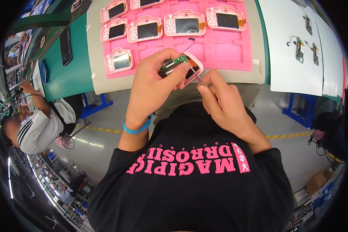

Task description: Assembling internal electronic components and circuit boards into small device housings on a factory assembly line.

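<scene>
My left hand (152,83) is closed round a small green circuit board (179,60), thumb on top, wristband at the wrist. Just beyond and under the board shows a pink camera-shaped housing (199,63) with a dark screen and an orange flat cable; the fingers hide part of it. A thin dark wire with a small black end (192,39) rises from the board over the foam. From the right, my right hand (224,102) pinches metal tweezers (199,78), their tips at the board's edge and the orange cable.
A pink foam tray (220,52) on the bench holds several pink housings (184,24) with screens. At right, several circuit boards (300,50) lie on a white sheet (288,75). A black phone-like slab (66,46) rests on the green mat at left. A seated co-worker (46,120) is farther left.
</scene>
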`<state>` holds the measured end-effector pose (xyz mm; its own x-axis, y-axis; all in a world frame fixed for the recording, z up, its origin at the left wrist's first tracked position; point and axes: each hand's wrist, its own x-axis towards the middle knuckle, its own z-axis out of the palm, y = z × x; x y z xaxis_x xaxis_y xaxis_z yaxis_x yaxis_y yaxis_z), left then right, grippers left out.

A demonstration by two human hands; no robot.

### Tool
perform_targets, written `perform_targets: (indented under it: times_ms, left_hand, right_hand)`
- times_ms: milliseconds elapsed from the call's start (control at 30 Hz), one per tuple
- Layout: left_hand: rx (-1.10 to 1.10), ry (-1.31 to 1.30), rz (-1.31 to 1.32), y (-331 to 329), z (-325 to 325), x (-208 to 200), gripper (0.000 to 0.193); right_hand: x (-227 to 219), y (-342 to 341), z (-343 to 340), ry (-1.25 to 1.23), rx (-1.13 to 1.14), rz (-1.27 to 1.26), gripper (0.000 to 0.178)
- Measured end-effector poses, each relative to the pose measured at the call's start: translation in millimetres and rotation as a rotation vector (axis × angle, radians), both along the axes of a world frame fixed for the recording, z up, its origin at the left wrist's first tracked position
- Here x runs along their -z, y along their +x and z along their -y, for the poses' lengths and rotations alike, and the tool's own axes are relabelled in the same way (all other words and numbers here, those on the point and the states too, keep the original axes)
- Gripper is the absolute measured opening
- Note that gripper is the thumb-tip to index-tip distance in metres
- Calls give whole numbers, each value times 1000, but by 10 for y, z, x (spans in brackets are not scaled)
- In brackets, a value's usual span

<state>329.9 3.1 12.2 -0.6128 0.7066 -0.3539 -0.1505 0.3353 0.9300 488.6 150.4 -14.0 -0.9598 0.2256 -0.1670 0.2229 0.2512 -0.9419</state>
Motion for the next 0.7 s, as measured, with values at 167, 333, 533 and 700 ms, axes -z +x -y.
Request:
perform_targets:
  times_ms: [167,333,533,700]
  left_hand:
    - [116,-19,-281,-103,-246,-11,18]
    - [176,-65,105,-78,-503,-215,35]
    - [144,13,265,-91,-429,-130,55]
    - [91,8,226,-38,-178,-198,56]
  right_hand:
    - [-149,10,-133,-62,30,187,9]
    - [-186,225,-461,-170,263,132,16]
    - [62,-131,-481,467,16,-471,27]
    - [167,-284,-497,463,-26,-545,28]
